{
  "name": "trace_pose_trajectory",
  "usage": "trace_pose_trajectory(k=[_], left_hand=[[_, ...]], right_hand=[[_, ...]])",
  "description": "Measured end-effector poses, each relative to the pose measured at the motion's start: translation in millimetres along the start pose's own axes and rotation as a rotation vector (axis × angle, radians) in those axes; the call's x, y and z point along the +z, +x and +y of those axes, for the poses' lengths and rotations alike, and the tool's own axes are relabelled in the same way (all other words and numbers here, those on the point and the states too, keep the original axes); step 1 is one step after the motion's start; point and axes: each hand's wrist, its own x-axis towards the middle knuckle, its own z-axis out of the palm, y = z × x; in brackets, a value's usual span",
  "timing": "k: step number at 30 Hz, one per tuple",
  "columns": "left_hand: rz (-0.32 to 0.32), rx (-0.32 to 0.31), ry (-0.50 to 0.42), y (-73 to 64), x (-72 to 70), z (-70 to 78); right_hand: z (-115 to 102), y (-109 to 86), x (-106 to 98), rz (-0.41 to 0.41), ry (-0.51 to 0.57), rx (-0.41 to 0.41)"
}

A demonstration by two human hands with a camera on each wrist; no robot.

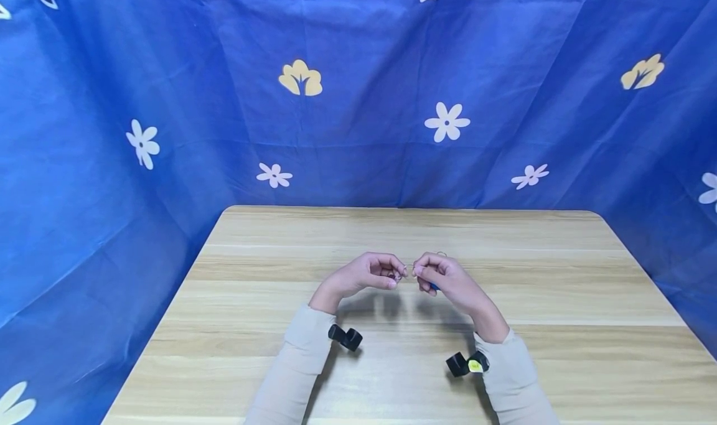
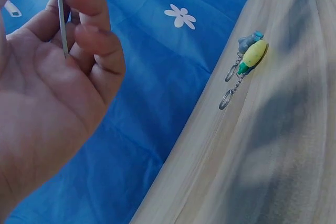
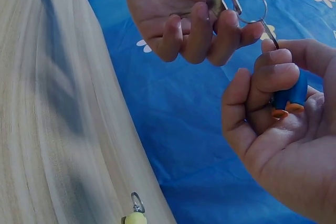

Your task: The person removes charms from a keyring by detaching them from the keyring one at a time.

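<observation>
My left hand (image 1: 370, 272) holds a flat metal piece with a hooked end (image 3: 216, 3), its fingers curled around it. Edge-on, that same metal piece (image 2: 62, 19) looks like a thin bar across the palm in the left wrist view. Facing it, my right hand (image 1: 448, 279) grips a keychain with a blue figure (image 3: 299, 88) that has orange feet, partly hidden by the fingers. Its key ring (image 3: 266, 9) sticks out between the hands, at the hooked end; whether the two are linked, I cannot tell. Both hands are raised above the table.
On the wooden table (image 1: 392, 356) lie a yellow keychain with a green end (image 2: 254, 53) and a grey-blue keychain (image 2: 247, 43), side by side, rings attached. A blue curtain (image 1: 358, 139) with flower prints hangs behind the table and at its sides.
</observation>
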Motion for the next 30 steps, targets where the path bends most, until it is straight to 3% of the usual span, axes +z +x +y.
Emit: trace_pose_trajectory(k=[12,22,30], left_hand=[[-0.035,0.011,-0.002,-1.6,-1.3,0.6],[-0.01,-0.013,0.044,-1.9,0.3,4.2],[-0.025,-0.004,0.049,-0.7,1.2,3.9]], right_hand=[[-3.6,-0.7,0.4,-0.002,-0.024,0.009],[-7.7,-3.1,1.3,-0.087,-0.122,0.046],[-7.6,-2.5,1.2,-0.15,-0.152,-0.021]])
